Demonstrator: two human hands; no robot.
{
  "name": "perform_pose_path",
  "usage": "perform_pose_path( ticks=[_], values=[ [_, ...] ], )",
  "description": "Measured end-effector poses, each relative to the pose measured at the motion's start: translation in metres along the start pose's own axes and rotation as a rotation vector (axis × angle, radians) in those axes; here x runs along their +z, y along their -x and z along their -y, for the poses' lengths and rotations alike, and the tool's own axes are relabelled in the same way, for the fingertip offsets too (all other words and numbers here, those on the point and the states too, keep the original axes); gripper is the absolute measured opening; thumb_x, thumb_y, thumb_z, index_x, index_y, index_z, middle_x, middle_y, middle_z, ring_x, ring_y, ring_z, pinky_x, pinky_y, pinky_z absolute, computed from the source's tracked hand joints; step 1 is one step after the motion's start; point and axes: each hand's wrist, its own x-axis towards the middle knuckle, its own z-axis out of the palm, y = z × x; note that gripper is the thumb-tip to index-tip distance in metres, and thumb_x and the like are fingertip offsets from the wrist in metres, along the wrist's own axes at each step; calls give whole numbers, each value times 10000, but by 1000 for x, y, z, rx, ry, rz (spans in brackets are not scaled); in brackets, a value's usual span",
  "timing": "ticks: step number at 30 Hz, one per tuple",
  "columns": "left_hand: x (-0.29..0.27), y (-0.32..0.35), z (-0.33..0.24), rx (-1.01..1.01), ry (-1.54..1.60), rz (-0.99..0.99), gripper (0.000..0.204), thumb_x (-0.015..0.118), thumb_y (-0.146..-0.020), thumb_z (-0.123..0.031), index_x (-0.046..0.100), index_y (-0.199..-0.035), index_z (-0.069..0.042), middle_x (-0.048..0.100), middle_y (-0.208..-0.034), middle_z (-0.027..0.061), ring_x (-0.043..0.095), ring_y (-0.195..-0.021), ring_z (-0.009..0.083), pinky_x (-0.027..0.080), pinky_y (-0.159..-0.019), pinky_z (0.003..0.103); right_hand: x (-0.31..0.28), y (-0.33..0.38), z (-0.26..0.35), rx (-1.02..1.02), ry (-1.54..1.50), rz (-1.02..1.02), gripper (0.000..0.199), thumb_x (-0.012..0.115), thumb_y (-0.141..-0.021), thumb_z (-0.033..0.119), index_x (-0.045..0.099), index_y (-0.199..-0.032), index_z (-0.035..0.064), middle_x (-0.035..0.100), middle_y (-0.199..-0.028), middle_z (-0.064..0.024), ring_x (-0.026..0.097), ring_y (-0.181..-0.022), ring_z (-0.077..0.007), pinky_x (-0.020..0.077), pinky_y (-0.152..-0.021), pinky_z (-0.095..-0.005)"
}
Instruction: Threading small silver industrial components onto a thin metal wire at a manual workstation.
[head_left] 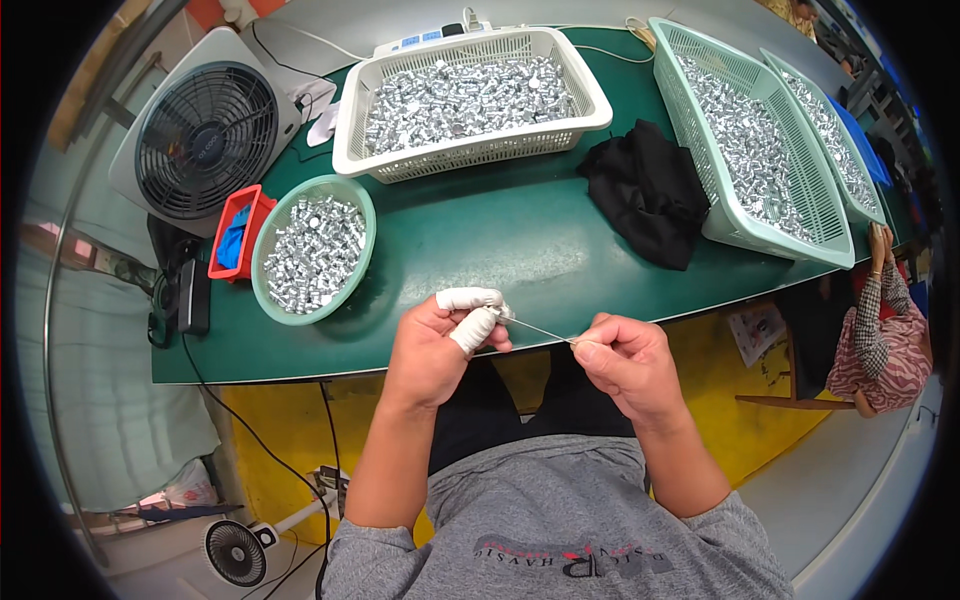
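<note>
My left hand [425, 350] is closed above the front edge of the green table. White coverings wrap its thumb and index finger, which pinch a small silvery metal part [506, 312], mostly hidden by the fingertips. To the right, my right hand [635, 365] pinches the end of a thin metal rod [540, 329]. The rod's other end meets the part at my left fingertips; whether it goes inside cannot be made out. Nearest on the left stands a round light-green bowl [356, 281] heaped with similar silvery metal parts [312, 250].
On the green table [470, 240] stand a white basket [480, 153] and light-green baskets [780, 249] of metal parts. Black cloth [650, 190], a red bin [259, 215] and a box fan [205, 140] lie around. A co-worker [878, 350] sits at far right.
</note>
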Motion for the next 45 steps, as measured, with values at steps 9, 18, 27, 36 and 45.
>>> perform_pose_path(
  ticks=[9,18,27,36,45],
  values=[
    [1,-2,4,-62,209,30,197,626,-962,45,678,-1145,-6,685,-1088,172,672,-861,209,596,-775,368,5,0,9,-85,151,26,43,723,-902,4,706,-876,-26,548,-786,6,440,-636,-39,339,-551,-198],
    [11,0,8,18,26,-111,204,628,-961,46,663,-1158,3,687,-1103,175,676,-886,210,592,-793,362,3,-8,-2,-288,427,-18,45,724,-904,11,709,-888,-28,548,-793,4,439,-633,-38,336,-543,-199],
    [0,-1,1,-4,141,-1,197,622,-967,46,647,-1162,28,704,-1072,153,676,-880,184,589,-794,332,1,-7,5,138,-57,9,11,710,-899,-16,707,-908,-23,552,-804,5,456,-681,-45,354,-602,-212],
    [4,-4,-11,419,-568,-338,147,673,-940,21,677,-1086,12,720,-1002,117,680,-847,182,559,-739,312,-22,-25,14,-385,494,-157,13,696,-906,-28,696,-893,-31,537,-805,12,444,-698,-42,349,-616,-211],
    [3,-16,-18,653,-1179,-213,168,730,-855,4,710,-1018,-31,660,-906,147,639,-815,277,504,-749,321,-34,-43,7,-462,703,-271,38,731,-873,-5,701,-848,-6,530,-757,17,432,-636,-43,334,-555,-215]
  ],
)
